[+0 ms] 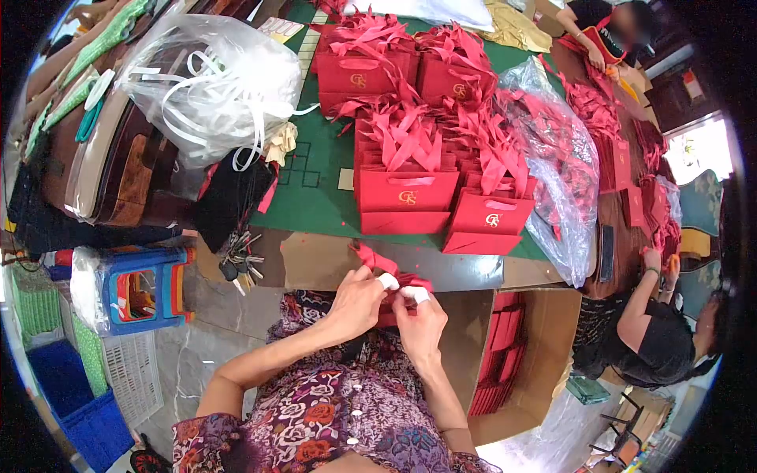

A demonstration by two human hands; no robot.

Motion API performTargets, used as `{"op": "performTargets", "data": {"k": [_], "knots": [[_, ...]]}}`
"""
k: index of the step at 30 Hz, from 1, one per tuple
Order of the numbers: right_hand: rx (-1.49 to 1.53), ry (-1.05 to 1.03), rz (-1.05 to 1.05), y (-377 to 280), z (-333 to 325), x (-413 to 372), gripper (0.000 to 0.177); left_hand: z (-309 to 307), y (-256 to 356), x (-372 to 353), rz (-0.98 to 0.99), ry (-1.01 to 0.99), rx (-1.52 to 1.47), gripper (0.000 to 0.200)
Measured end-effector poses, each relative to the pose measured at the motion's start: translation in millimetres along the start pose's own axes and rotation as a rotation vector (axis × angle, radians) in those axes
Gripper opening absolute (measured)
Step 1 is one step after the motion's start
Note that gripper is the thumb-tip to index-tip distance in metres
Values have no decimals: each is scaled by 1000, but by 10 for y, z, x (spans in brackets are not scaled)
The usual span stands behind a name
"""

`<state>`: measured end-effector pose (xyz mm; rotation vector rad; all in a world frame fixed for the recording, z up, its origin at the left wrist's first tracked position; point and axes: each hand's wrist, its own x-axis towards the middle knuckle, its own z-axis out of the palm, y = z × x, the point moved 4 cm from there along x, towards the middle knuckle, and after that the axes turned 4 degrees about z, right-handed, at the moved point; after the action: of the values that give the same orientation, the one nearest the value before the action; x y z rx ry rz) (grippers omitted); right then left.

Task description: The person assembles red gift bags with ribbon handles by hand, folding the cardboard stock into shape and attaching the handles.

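My left hand (359,306) and my right hand (421,325) are close together at the table's front edge, in front of my body. Both are closed, fingertips pinching a red ribbon (377,260); part of it lies over the edge and the rest is hidden by my fingers. White wraps cover a fingertip on each hand. Just beyond stand several red paper gift bags (408,193) with gold lettering, upright in rows, red ribbons sticking up from their tops.
A clear bag of white ribbons (213,87) lies at the back left, a plastic bag of red ribbons (552,150) at the right. An open cardboard box (544,378) holding red bags stands by my right side. Stacked plastic stools (146,288) are at left. Two other people work along the right.
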<state>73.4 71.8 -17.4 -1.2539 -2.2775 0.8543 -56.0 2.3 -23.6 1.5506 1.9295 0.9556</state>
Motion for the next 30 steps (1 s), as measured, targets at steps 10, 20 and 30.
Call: {"op": "performTargets", "data": {"k": [10,20,30], "knots": [[84,-69,-57,-171,-356,80,19,29,-73,24,-41,110,-149,24],[7,-501,-334,-58,-333,486,13,125,4,-110,234,283,47,22],[88,-722,-390,-135,-329,499,15,-19,194,-255,471,261,241,22]]}}
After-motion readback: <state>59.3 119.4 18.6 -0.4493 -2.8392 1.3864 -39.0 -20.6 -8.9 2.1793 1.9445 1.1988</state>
